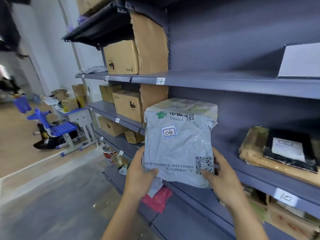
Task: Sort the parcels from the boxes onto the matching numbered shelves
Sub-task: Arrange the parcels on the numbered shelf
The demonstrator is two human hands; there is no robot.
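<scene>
Both hands, left hand (140,172) and right hand (221,177), grasp the grey parcel (180,144) marked 04, below the 04 shelf label (160,81).

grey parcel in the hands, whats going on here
A person grips a grey China Post parcel by its lower corners, left hand on one, right hand on the other beside the QR code. Its label reads 04. The shelf tagged 04 is just above; the parcel is not yet on it.
</scene>
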